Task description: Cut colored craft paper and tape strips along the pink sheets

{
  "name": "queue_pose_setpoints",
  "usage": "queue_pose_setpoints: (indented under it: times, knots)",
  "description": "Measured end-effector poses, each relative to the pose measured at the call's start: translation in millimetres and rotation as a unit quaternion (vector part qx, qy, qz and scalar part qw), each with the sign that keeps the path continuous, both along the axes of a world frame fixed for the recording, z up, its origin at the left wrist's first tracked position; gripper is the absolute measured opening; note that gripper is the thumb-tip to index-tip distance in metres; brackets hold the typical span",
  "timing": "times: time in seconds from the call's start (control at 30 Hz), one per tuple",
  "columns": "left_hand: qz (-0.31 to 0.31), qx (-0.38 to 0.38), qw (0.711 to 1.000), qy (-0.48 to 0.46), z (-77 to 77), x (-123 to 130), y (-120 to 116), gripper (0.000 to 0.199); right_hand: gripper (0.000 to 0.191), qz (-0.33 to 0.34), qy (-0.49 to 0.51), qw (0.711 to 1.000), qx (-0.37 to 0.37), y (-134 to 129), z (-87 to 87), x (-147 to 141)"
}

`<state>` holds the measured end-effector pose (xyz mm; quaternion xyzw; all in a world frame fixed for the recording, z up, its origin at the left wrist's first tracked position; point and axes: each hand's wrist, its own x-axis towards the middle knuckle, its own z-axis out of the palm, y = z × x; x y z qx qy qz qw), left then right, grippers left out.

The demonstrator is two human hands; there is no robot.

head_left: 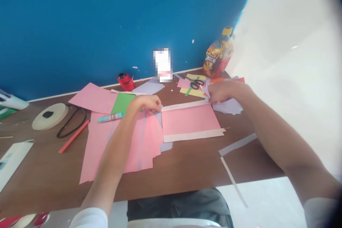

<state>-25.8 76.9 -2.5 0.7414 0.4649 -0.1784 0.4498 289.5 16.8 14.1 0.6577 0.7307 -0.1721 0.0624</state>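
Observation:
My left hand (144,104) and my right hand (221,92) each pinch one end of a long white paper strip (185,105), which lies along the top edge of a pink paper sheet (188,121). A second white strip (193,135) runs along that sheet's lower edge. Below my left hand, overlapping pink sheets (146,142) spread out in a fan, with a teal glue stick (110,117) lying on them. A green paper sheet (123,103) shows just beyond my left wrist. Lilac paper (227,107) sticks out under my right hand.
Black-handled scissors (196,84) rest on coloured paper scraps near a tea bottle (217,55) against the blue wall (80,25). A red tape dispenser (126,82), tape roll (50,116), black cord (72,123) and red stick (73,136) lie on the brown table (181,171).

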Motion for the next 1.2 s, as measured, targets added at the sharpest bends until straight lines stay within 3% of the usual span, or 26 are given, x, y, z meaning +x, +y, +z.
queue_pose_setpoints:
  times: [0.03, 0.13, 0.4, 0.63, 0.77, 0.97, 1.2]
  knots:
    - [0.003, -0.004, 1.000, -0.004, 0.0, 0.5, -0.9, 0.011, 0.034, 0.005, -0.030, 0.998, -0.054, 0.4, -1.7, -0.3]
    - [0.003, -0.007, 1.000, -0.007, -0.1, 0.7, -1.2, 0.010, 0.032, 0.000, -0.075, 0.991, -0.113, 0.0, -0.3, -3.2]
    - [-0.013, 0.012, 1.000, -0.008, -2.6, -0.7, 3.8, 0.012, 0.031, -0.032, -0.077, 0.989, -0.118, -3.4, 4.0, -8.1]
    - [0.022, -0.015, 0.999, -0.020, -7.9, 2.0, 2.4, 0.010, 0.023, -0.013, -0.124, 0.987, -0.098, -0.1, -2.5, -11.5]
    - [0.027, -0.028, 0.999, -0.021, -10.0, 0.2, 5.0, 0.010, 0.010, -0.005, -0.156, 0.980, -0.124, -4.2, 7.4, -17.1]
    - [0.020, -0.042, 0.998, -0.041, -10.0, -2.1, 7.3, 0.011, 0.008, -0.024, -0.146, 0.981, -0.129, -10.6, 21.2, -23.5]
    - [0.046, -0.035, 0.998, -0.039, -11.6, -0.1, 4.9, 0.011, 0.002, -0.016, -0.155, 0.980, -0.127, -6.2, 10.0, -19.3]
